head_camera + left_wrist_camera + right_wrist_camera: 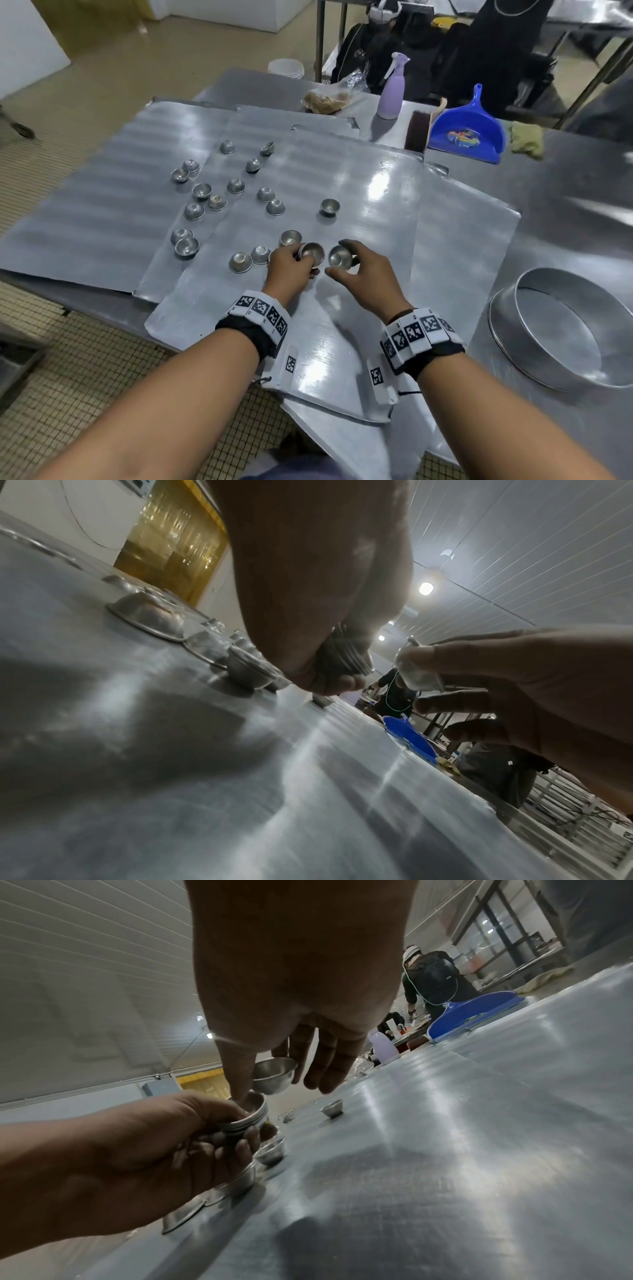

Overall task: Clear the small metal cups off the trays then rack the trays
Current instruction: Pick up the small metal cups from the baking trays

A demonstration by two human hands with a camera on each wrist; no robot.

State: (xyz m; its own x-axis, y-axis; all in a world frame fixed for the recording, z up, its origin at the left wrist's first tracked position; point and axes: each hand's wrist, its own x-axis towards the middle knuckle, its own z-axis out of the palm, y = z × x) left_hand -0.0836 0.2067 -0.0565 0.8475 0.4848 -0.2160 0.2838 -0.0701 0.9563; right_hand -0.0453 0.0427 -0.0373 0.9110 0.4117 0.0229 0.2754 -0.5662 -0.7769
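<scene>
Several flat metal trays (359, 192) overlap on a steel table, with several small metal cups (236, 185) scattered over the left and middle ones. My left hand (291, 269) grips a nested stack of cups (311, 254), whose stacked rims (248, 1119) show in the right wrist view. My right hand (359, 270) pinches a single cup (339, 257) between thumb and fingers, just right of the stack (346, 656) and a little above the tray. One lone cup (330, 207) stands farther back on the near tray. More cups (260, 254) lie just left of my left hand.
A round metal pan (568, 329) sits at the table's right. At the back stand a blue dustpan (467, 132), a brush (418, 132), a lilac spray bottle (390, 92) and a yellow rag (527, 140). A person in black (431, 980) is behind the table.
</scene>
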